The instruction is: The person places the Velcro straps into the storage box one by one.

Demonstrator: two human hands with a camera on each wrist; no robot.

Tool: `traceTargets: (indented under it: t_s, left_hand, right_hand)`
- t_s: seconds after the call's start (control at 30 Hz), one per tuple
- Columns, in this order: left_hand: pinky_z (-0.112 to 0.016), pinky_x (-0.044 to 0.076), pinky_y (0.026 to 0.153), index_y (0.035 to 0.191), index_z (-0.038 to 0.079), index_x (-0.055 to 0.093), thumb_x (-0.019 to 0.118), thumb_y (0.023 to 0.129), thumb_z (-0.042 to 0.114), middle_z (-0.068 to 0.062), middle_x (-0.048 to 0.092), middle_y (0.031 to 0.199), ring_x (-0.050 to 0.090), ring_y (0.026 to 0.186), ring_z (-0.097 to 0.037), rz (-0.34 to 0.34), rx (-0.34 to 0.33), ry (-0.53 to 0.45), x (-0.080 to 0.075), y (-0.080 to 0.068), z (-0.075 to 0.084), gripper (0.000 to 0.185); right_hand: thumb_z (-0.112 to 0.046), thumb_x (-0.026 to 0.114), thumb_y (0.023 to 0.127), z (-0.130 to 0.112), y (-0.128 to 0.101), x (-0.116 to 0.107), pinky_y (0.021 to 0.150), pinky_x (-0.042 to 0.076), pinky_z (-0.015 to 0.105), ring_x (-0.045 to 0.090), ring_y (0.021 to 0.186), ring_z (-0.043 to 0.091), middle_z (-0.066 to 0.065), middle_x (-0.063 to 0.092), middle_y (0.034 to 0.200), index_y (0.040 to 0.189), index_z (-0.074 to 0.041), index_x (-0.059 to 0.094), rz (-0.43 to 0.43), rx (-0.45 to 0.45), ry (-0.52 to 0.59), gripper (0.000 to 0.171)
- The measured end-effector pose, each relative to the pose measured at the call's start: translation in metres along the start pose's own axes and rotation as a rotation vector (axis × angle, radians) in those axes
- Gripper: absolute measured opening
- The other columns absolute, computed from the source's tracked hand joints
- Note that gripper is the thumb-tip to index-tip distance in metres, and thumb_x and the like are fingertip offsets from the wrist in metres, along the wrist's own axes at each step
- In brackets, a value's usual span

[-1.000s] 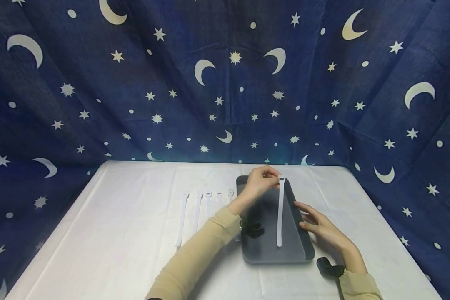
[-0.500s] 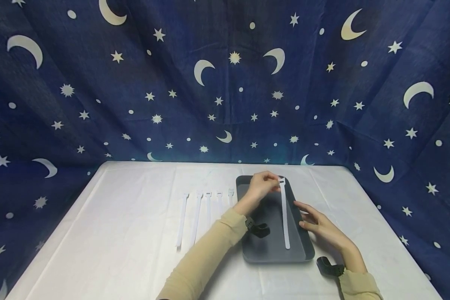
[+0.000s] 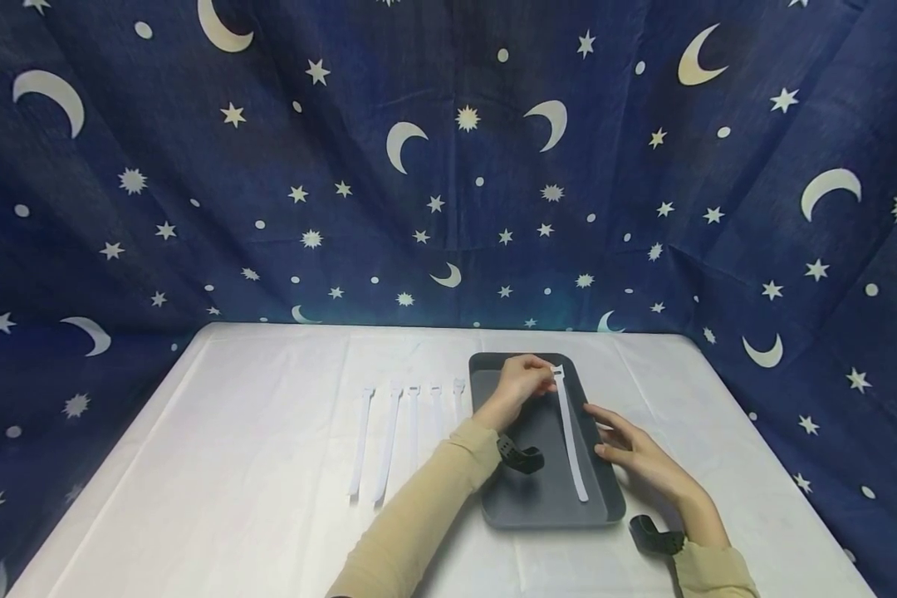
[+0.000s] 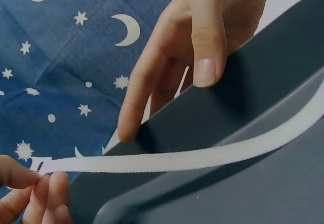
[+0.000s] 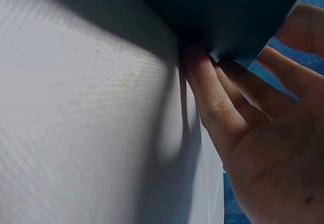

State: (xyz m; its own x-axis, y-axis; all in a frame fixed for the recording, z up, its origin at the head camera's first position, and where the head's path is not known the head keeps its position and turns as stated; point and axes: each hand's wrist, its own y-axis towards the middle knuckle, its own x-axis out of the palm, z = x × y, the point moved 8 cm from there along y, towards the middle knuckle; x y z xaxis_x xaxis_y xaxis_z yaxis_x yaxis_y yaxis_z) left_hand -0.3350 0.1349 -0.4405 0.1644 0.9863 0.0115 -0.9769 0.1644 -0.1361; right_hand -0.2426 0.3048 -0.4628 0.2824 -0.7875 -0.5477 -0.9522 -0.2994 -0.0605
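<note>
- The right hand (image 3: 631, 453) has loose, straight fingers that touch the right wall of the dark tray (image 3: 526, 508).
- The left hand (image 3: 523, 382) pinches the far end of the white strap (image 3: 571, 440). It lies along the tray and looks light and floppy, so the end seems a good place to hold.
- More white straps (image 3: 396, 432) lie on the surface (image 3: 232, 465), well apart. Nothing is in the way.

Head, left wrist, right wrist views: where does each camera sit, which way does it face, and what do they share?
Head: on the head, facing forward and down at the table, tray, both sleeves and hands.
Left wrist: low beside the left hand, which pinches the strap; faces across the tray to the right hand.
Right wrist: under the right hand, facing its palm against the tray's outer wall.
Shared: tray and right hand appear in all three.
</note>
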Motion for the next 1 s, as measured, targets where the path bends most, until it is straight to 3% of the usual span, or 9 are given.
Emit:
traceTargets:
  t_s: [0.67,1.0]
  left_hand:
    - [-0.02,0.051,0.058,0.092,0.001,0.07,0.061,0.085,-0.001,-0.009,0.07,0.078,0.066,0.06,-0.01,0.034,-0.057,0.015,0.009,0.008,-0.018,0.011]
    - [-0.016,0.047,0.051,0.09,-0.001,0.069,0.061,0.086,-0.002,-0.006,0.066,0.072,0.057,0.053,-0.006,0.068,-0.068,0.031,0.012,0.011,-0.026,0.009]
  right_hand:
    - [-0.022,0.058,0.094,-0.001,0.0,0.001,0.104,0.031,0.066,0.039,0.132,0.052,0.023,0.026,0.156,0.149,-0.009,0.031,0.001,0.027,0.009,0.063]
    - [-0.024,0.059,0.094,-0.001,-0.001,0.001,0.103,0.031,0.068,0.035,0.134,0.054,0.023,0.025,0.156,0.15,-0.011,0.031,-0.006,0.047,0.023,0.064]
